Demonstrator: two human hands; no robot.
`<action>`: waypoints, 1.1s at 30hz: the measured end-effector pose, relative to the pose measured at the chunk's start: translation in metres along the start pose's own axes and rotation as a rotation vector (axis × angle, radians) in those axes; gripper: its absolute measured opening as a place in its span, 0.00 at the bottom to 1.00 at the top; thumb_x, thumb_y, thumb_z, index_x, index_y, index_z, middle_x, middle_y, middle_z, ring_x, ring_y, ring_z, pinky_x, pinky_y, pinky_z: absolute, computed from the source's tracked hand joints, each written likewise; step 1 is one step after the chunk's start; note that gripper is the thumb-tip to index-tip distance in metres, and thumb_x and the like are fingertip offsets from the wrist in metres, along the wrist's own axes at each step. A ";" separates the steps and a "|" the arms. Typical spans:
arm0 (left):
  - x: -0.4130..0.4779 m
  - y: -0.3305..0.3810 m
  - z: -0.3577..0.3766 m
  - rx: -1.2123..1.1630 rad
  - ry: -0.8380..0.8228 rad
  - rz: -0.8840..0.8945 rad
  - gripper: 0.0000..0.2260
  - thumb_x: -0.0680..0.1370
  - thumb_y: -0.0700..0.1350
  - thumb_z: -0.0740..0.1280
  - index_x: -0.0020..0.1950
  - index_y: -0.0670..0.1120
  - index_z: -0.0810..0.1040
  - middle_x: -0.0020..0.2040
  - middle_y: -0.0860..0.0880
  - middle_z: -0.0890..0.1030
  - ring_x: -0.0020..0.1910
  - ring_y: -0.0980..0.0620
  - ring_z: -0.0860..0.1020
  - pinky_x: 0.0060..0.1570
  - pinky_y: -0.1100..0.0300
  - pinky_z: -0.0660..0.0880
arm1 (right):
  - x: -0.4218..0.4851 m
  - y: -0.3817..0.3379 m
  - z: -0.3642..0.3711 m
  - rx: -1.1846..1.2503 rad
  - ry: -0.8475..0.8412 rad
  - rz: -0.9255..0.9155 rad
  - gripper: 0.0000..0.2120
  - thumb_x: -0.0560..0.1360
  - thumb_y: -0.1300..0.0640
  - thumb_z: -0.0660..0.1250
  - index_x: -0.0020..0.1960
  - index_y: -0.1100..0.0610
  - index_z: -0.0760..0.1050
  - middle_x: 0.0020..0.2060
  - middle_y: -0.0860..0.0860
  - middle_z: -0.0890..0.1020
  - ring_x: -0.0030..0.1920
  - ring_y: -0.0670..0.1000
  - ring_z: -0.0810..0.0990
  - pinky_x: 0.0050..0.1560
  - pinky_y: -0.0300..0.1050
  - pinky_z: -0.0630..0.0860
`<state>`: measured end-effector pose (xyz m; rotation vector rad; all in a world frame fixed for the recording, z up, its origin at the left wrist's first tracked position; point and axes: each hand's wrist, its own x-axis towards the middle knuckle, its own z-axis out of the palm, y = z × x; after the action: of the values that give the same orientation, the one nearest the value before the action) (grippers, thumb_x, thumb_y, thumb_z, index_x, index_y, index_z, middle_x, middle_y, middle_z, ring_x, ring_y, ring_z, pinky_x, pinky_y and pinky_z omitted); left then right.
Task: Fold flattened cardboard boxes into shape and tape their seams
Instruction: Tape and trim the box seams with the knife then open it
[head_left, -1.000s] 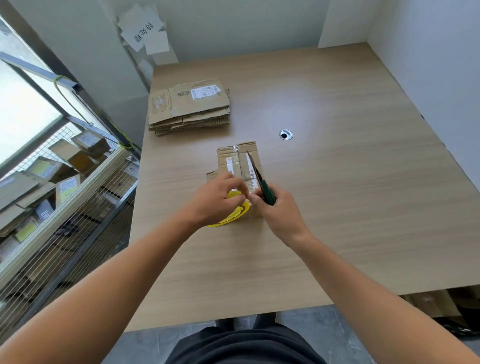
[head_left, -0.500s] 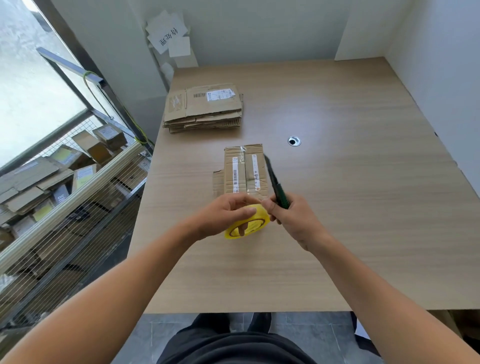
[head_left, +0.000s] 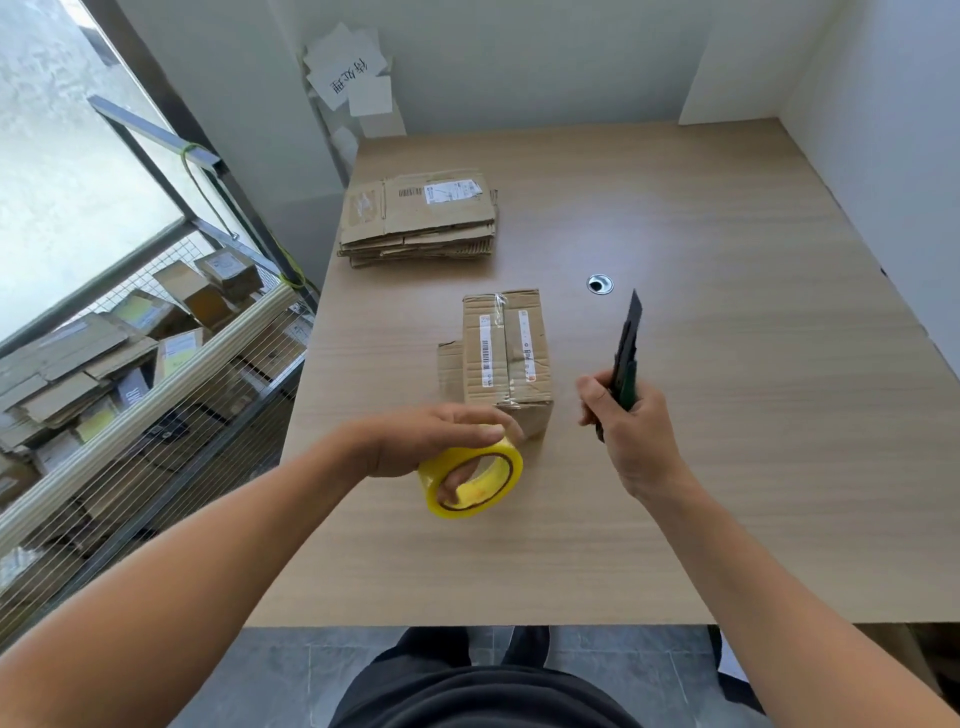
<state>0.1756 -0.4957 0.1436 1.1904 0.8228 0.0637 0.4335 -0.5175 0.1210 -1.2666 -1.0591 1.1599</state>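
A small folded cardboard box (head_left: 506, 348) stands on the wooden table (head_left: 727, 415), with clear tape along its top seam and a loose flap on its left side. Just in front of it, my left hand (head_left: 431, 441) grips a yellow roll of tape (head_left: 472, 480), fingers through its core. To the right of the box, my right hand (head_left: 628, 431) holds a green utility knife (head_left: 626, 353) with its dark blade pointing up and away. A stack of flattened cardboard boxes (head_left: 421, 218) lies at the table's far left.
A round cable hole (head_left: 600, 284) sits in the table behind the knife. A wire cage (head_left: 130, 364) holding several cardboard boxes stands left of the table. White walls close the far and right sides. Paper notes (head_left: 348, 73) hang on the back wall.
Both hands have drawn apart and away from the box. The left hand pulled the tape roll toward me; the right hand moved the knife to the right, clear of the box.
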 end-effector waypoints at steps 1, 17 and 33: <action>0.002 -0.003 0.000 0.122 0.081 -0.093 0.18 0.81 0.60 0.65 0.61 0.48 0.76 0.30 0.46 0.77 0.26 0.48 0.75 0.33 0.59 0.76 | 0.001 0.000 0.000 -0.029 -0.009 -0.029 0.10 0.74 0.50 0.71 0.40 0.56 0.77 0.29 0.50 0.77 0.30 0.48 0.75 0.34 0.36 0.73; 0.023 -0.003 -0.064 0.801 0.490 -0.277 0.14 0.80 0.65 0.59 0.53 0.58 0.78 0.39 0.53 0.77 0.24 0.53 0.80 0.33 0.61 0.70 | 0.032 0.074 0.019 -0.339 0.121 0.228 0.16 0.79 0.48 0.68 0.42 0.60 0.77 0.34 0.56 0.81 0.33 0.49 0.77 0.38 0.48 0.73; 0.061 -0.052 -0.084 1.005 0.661 -0.034 0.12 0.78 0.60 0.68 0.37 0.59 0.75 0.64 0.58 0.79 0.60 0.50 0.78 0.55 0.47 0.76 | 0.040 0.101 0.023 -0.478 0.106 0.250 0.18 0.80 0.50 0.66 0.40 0.62 0.71 0.33 0.61 0.75 0.34 0.52 0.71 0.37 0.49 0.68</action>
<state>0.1502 -0.4230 0.0570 2.1522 1.5453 0.0101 0.4111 -0.4783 0.0197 -1.8575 -1.1631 1.0393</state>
